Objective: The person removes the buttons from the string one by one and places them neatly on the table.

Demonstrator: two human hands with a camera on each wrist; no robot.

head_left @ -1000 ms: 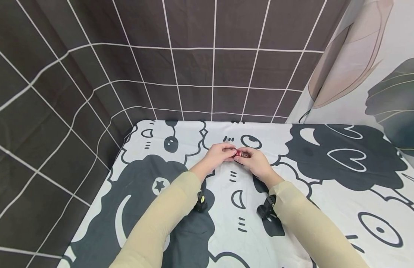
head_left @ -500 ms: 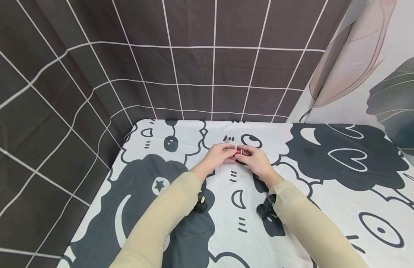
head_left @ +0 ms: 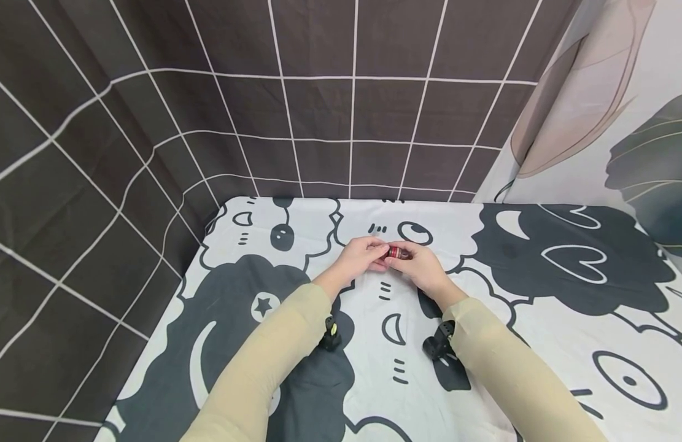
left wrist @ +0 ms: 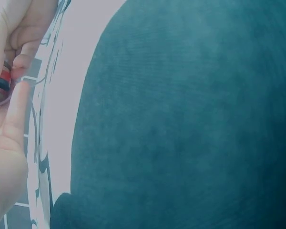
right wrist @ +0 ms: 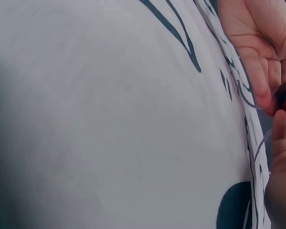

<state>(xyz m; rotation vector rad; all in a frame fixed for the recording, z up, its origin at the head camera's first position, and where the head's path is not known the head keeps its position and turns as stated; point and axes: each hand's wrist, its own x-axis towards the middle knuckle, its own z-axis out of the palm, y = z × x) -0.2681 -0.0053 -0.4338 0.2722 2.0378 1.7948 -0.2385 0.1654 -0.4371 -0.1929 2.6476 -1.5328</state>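
Over the patterned cloth (head_left: 423, 399), what's being done?

Two-handed fiddling, seemingly: a small red-banded object (head_left: 396, 252) is pinched between the left hand (head_left: 360, 255) and right hand (head_left: 423, 267), fingers curled at either end. Steady grips would probably be needed next.

A person's left arm (head_left: 263, 362) and right arm (head_left: 517, 368), both in pale sleeves, stretch forward and converge on a small red-banded item (head_left: 396, 252). From its left side, the left hand (head_left: 361, 254) pinches it between thumb and bent fingers; from its right, the right hand (head_left: 425, 267) does likewise. Bare wrists flank it, nearer the wearer, and the backs of both hands show in the head view.
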